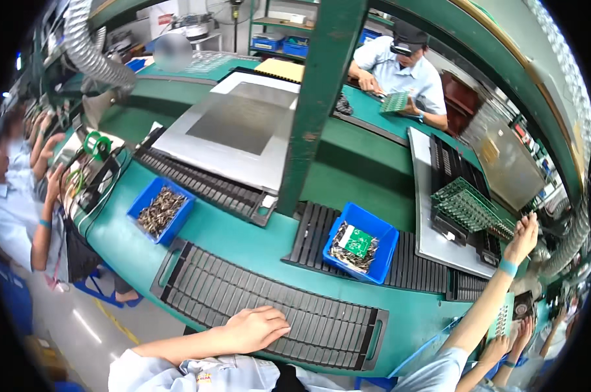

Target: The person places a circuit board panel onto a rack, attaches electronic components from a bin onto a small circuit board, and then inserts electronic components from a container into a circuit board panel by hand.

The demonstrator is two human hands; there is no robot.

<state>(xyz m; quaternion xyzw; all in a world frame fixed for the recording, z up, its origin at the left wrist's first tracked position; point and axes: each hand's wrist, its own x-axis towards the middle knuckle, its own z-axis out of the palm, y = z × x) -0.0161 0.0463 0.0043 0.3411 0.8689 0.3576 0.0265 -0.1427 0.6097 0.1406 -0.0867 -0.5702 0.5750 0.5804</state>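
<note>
1. Resting palm-down, the left hand (256, 328) lay at 6 o'clock in the view, on the near edge of a black compartment tray (210, 281); its fingers were loosely curled, and whether anything was under them could not be told.
2. The right hand (523, 238) was raised at 3 o'clock, its fingers drawn together and pointing up, just beside the green circuit boards (466, 204); any hold on a small piece could not be made out.
3. Those boards stood in a row toward 3 o'clock, above a grey plate (426, 225).
4. At 9 o'clock, a left blue bin (180, 221) held a heap of small metal parts (160, 212).
5. At 4 o'clock, a second blue bin (388, 251) held similar parts, with a small green board (357, 242) and a white piece lying on top; it sat on black slatted trays (311, 243).
6. The teal worktop (243, 243) spread under all this, and a green post (321, 111) rose at 12 o'clock.
7. Between 1 and 2 o'clock, a co-worker (413, 75) held a green panel (394, 102); a silvery duct (93, 59) curved at 10 o'clock, and shelves (285, 26) stood at 12.
</note>
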